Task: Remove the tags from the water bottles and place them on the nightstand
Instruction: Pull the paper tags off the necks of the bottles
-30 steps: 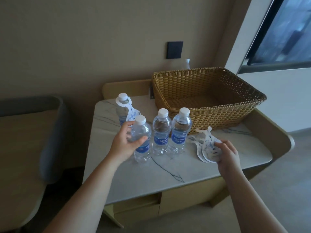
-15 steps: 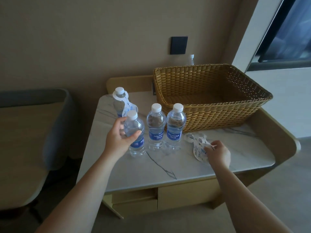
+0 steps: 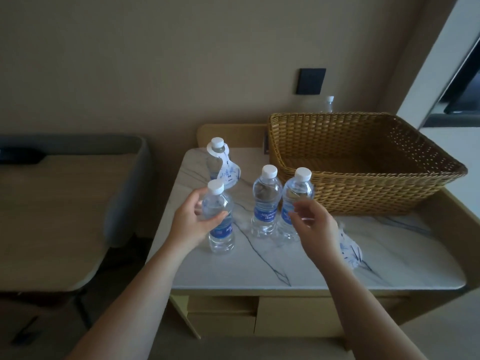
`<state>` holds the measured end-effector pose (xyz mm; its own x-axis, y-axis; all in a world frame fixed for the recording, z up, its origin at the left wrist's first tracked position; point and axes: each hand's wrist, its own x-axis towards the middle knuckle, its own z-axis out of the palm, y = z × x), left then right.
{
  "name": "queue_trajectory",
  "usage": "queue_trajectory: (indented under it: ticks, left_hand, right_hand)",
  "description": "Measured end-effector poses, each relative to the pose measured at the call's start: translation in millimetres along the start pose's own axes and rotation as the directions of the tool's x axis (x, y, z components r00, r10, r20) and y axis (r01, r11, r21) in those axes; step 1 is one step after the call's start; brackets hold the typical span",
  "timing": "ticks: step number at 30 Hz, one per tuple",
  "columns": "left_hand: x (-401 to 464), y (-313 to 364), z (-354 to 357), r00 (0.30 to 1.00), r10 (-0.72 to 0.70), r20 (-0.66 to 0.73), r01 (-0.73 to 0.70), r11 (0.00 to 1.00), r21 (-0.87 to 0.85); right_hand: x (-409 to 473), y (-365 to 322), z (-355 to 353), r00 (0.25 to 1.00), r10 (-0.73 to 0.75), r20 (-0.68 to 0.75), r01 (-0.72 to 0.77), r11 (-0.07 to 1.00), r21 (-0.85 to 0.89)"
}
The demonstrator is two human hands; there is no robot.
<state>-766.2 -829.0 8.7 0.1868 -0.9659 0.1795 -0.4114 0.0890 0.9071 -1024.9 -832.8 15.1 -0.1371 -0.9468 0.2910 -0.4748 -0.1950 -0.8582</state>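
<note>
Your left hand (image 3: 193,222) has its grip around the front bottle (image 3: 219,219); your right hand (image 3: 313,224) hovers loose and empty. One tagged bottle (image 3: 217,162) waits behind, removed tags (image 3: 349,249) lie on the tabletop (image 3: 389,245). Reach carelessly and you could topple the neighbouring bottles (image 3: 266,201).

Both bare forearms reach forward from bottom of frame; left hand (image 3: 191,223) wrapped round something, thumb forward, fingers curled behind; right hand (image 3: 315,226) raised, palm left, fingers loosely spread, gripping nothing.
</note>
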Motion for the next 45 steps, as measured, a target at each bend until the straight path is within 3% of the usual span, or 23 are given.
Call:
queue_trajectory:
  ticks: [4,8,12,17,22,26,29,34,40,45]
  left_hand:
    - [5,-4,-17,0.999,-0.021,0.045,0.021,1.0,0.006]
    - [20,-6,-33,0.982,0.006,0.187,-0.001,1.0,-0.026]
    - [61,-8,-52,0.988,0.04,0.151,-0.026,0.996,-0.09]
    - [128,-14,-62,0.985,0.056,0.165,-0.045,0.996,-0.071]
    - [174,-21,-42,0.931,0.052,0.361,-0.038,0.998,-0.045]
    - [191,-21,-26,0.866,0.059,0.496,-0.013,0.995,-0.096]
    - [199,-25,-25,0.851,0.076,0.519,-0.003,0.99,-0.14]
    - [204,-33,-23,0.849,0.087,0.522,-0.001,0.987,-0.162]
    - [207,-35,-24,0.855,0.081,0.512,0.001,0.987,-0.158]
    - [207,-34,-25,0.862,0.082,0.501,-0.038,0.994,-0.098]
  right_hand:
    - [14,-45,28,0.99,-0.036,0.138,0.019,0.992,0.121]
    - [36,-78,62,0.979,-0.001,0.205,-0.058,0.958,0.279]
    - [70,-96,96,0.97,0.078,0.23,-0.164,0.909,0.383]
    - [107,-99,137,0.965,0.18,0.19,-0.226,0.939,0.258]
    - [120,-83,160,0.95,0.289,0.116,-0.303,0.944,0.133]
    - [121,-67,166,0.92,0.357,0.163,-0.371,0.927,0.062]
    - [119,-61,167,0.915,0.377,0.145,-0.392,0.915,0.098]
    - [111,-61,164,0.944,0.33,-0.004,-0.326,0.936,0.13]
    - [105,-70,158,0.939,0.336,0.069,-0.34,0.937,0.077]
    - [105,-84,152,0.953,0.292,0.08,-0.301,0.944,0.137]
